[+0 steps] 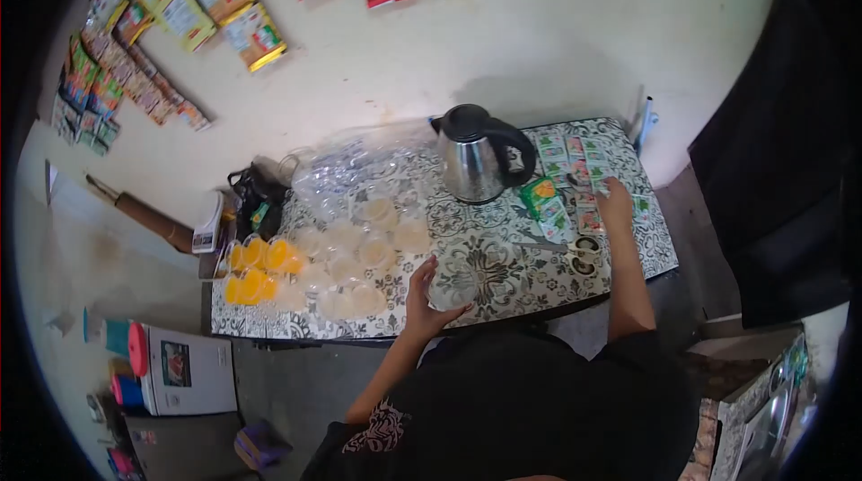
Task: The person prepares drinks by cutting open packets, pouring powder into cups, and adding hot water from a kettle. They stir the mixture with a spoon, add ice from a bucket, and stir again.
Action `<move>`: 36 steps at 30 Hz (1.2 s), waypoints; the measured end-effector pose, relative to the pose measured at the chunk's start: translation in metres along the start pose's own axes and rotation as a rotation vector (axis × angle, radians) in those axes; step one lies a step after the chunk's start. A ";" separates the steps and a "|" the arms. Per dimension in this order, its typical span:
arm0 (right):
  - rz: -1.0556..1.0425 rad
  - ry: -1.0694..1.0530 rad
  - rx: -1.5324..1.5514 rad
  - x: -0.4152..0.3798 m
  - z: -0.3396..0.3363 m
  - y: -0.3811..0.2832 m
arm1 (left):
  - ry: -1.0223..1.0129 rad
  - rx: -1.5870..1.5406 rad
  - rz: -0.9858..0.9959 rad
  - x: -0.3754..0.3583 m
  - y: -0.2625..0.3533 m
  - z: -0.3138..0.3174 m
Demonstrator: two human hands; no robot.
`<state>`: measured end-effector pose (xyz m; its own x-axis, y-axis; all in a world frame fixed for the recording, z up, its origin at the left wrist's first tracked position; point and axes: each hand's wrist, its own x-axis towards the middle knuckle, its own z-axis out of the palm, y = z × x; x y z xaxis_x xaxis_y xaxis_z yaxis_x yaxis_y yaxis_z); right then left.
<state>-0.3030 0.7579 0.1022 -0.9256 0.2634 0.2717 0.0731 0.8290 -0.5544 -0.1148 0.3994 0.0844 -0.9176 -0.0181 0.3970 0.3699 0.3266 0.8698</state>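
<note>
The patterned table (503, 288) spans the space ahead of both hands, its tiled top carrying everything within arm's reach. Beyond the left hand (420, 300) and slightly to its right stands the steel kettle (474, 156), lid down, handle turned toward the right hand, probably so that hand can take it without crossing over. Farther out from the left hand, to its left, lies a clear plastic bag (355, 165), crumpled; what it holds cannot be made out.

Just left of the left hand sits a cluster of clear cups (359, 252), set close together in rows, which looks like a way to keep them all in 1 reachable batch. Most hold a pale, cloudy filling; at the far left of the group, about 4 orange-filled cups (253, 270) stand together.

The left hand is curled about halfway round 1 clear cup (453, 285), fingers on its near side, steadying it on the table; it looks empty or nearly so.

The right hand (615, 201) lies stretched forward, fingers fairly flat on the rows of small sachets (575, 167); whether it pinches 1 cannot be told. A green packet (546, 202) lies just left of it, and scissors (579, 252) rest near its wrist.
</note>
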 end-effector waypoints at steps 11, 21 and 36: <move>-0.164 -0.228 0.247 -0.037 0.029 0.042 | 0.155 0.064 0.107 0.015 -0.061 0.059; -0.031 -0.440 -0.052 -0.055 0.047 -0.017 | 0.018 0.033 -0.189 0.009 -0.050 0.056; -0.205 0.090 0.437 -0.070 0.029 -0.015 | 0.065 0.232 -1.164 0.124 -0.024 0.128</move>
<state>-0.2501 0.7124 0.0683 -0.8676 0.1743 0.4658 -0.2875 0.5885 -0.7556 -0.2555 0.5104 0.0755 -0.6732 -0.4626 -0.5768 -0.7224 0.2451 0.6466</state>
